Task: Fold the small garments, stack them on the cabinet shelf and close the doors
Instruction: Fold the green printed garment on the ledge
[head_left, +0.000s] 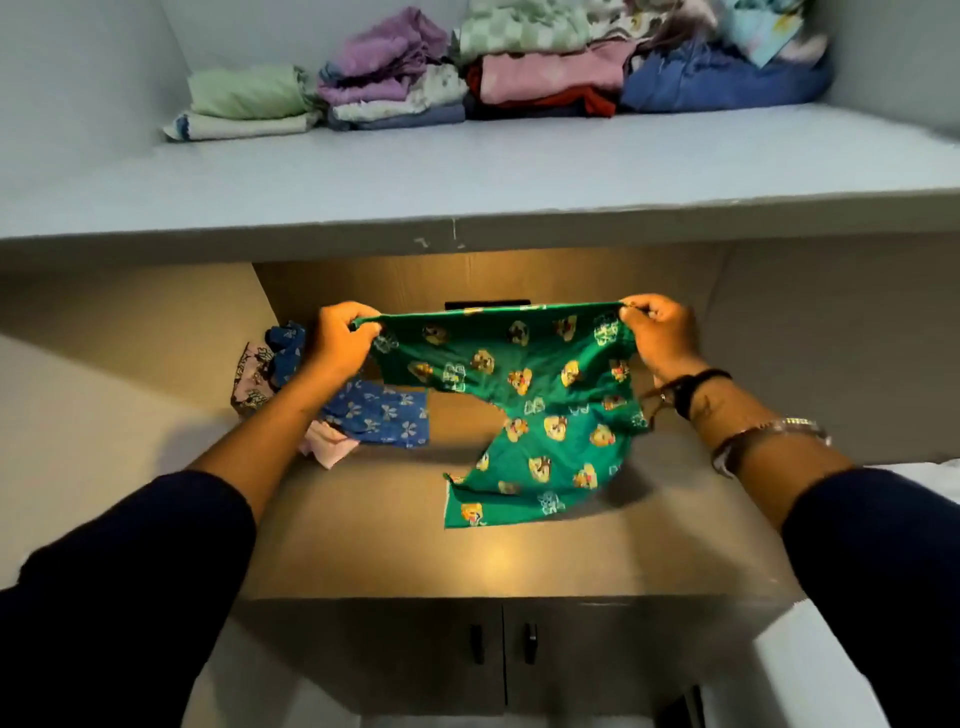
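Note:
I hold a small green garment (524, 395) with yellow cartoon prints stretched out in the air above the brown cabinet top (498, 556). My left hand (340, 338) pinches its top left corner and my right hand (660, 332) pinches its top right corner. Its lower part hangs down and its bottom edge touches the surface. A blue garment with white bows (379, 418) lies loose on the surface under my left forearm, with a pink piece (327, 449) and a pale patterned one (252, 376) beside it.
A grey shelf (467, 176) above carries several stacks of folded clothes (498, 67) along its back. Two cabinet doors with dark handles (501, 644) sit shut below the brown surface. A dark slot (487, 304) shows on the back wall.

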